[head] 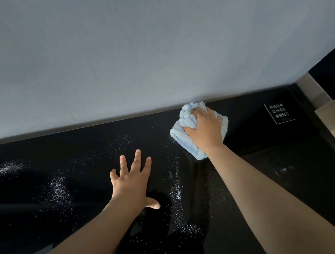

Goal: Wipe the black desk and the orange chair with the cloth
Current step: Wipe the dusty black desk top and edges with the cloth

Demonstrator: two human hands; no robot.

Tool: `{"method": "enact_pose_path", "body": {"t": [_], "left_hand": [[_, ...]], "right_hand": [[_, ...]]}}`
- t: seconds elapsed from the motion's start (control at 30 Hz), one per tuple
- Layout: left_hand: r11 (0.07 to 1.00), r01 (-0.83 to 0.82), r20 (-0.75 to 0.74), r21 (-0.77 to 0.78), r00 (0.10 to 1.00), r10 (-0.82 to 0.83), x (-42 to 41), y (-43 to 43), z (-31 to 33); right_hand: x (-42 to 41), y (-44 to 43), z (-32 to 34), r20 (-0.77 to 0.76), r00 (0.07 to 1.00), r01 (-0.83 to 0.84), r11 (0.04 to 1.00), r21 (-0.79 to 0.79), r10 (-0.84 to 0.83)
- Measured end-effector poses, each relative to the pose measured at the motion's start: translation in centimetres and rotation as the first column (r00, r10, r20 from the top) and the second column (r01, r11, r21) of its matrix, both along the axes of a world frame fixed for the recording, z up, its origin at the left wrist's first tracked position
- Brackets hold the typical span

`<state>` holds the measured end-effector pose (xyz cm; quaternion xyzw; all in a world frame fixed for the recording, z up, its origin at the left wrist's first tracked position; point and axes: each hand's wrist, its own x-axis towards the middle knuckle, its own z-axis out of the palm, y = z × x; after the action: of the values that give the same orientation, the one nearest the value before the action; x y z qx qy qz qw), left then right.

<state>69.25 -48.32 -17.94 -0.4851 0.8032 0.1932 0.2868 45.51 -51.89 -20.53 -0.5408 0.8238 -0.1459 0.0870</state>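
My right grip (203, 130) clasps the cloth (185, 142) at the far edge of the worktop (73, 152), against the wall (134, 48). The white specks (175, 187) lie to its left and nearer me, beside my left grip (132, 183), which rests flat and released. I judge the next stroke should pull back and leftward.

Black table (79, 217), white specks (57, 187) scattered all over it. Blue cloth (181, 136) lies at its back edge, printed label (279, 113) far right.
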Motion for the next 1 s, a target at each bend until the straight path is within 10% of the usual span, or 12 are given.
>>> {"method": "enact_pose_path", "body": {"t": [1.0], "left_hand": [[1.0, -0.013, -0.026, -0.002, 1.0, 0.013, -0.3, 0.0, -0.1]], "right_hand": [[1.7, 9.9, -0.2, -0.022, 0.998, 0.06, 0.998, 0.024, -0.059]]}}
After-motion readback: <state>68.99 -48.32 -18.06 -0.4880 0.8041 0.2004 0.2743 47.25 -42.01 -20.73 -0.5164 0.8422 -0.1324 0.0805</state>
